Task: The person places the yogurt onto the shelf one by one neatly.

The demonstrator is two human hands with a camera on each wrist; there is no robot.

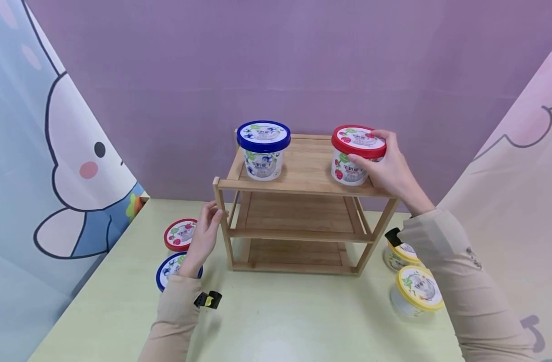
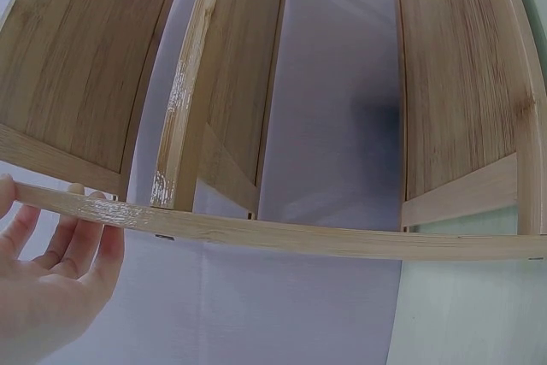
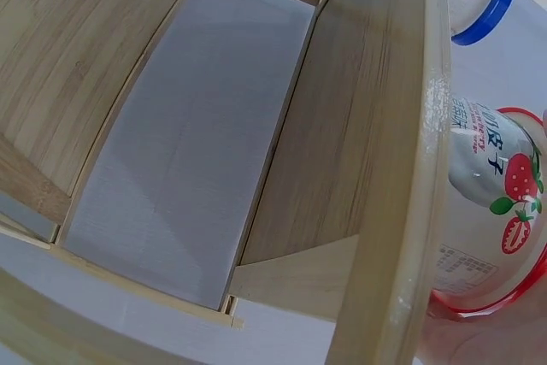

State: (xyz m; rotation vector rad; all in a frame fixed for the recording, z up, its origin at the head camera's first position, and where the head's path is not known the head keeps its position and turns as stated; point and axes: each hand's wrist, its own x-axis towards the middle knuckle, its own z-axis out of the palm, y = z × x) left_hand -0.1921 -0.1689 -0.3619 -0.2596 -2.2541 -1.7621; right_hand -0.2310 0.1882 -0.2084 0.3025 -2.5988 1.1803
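Right hand [image 1: 390, 167]: grip pinching red-lidded tub [image 1: 354, 150], upper right of frame, at top shelf [image 1: 309, 161] front; base contact unclear. Left hand [image 1: 203, 239]: grip curled round wooden rack's [image 1: 298, 235] post [image 2: 359, 242], left of centre. Best: brace rack, lower tub upright, base flat, fully inside edge, release gently.

wooden rack [image 1: 305, 186]: smooth, visible grain, glossy along front edges. blue-lidded tub [image 1: 264, 163] nr front l. corner, red-lidded tub [image 1: 341, 168] nr front r.: smooth plastic (appar.). table [image 1: 280, 311]: smooth, faint sheen nr front edge. backdrop [image 1: 258, 60]: matt cloth.
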